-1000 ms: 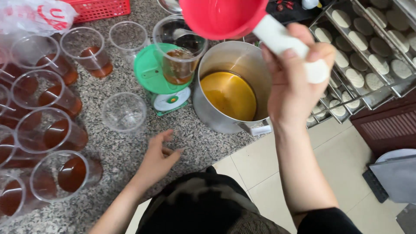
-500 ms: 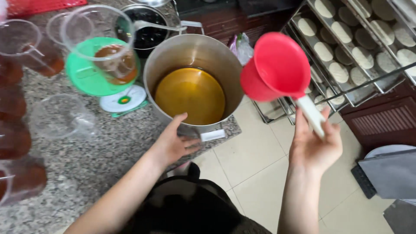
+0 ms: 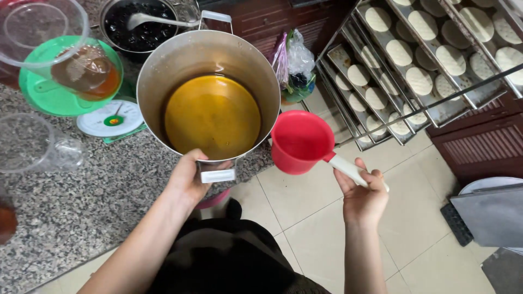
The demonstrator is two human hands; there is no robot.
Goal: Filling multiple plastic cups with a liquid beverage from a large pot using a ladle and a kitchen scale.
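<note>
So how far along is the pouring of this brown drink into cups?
Partly done. One clear cup on the green scale already holds brown liquid. In hand: the left hand grips the steel pot at its rim handle, and the right hand holds the red ladle beside it, not dipped. Left: an empty cup on the counter, and liquid in the pot.

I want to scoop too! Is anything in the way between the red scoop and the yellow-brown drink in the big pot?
Nothing visible. The red scoop, held in the right hand, hangs beside the big pot. Only the pot's rim lies between; its top is open. The left hand grips the near handle.
</note>
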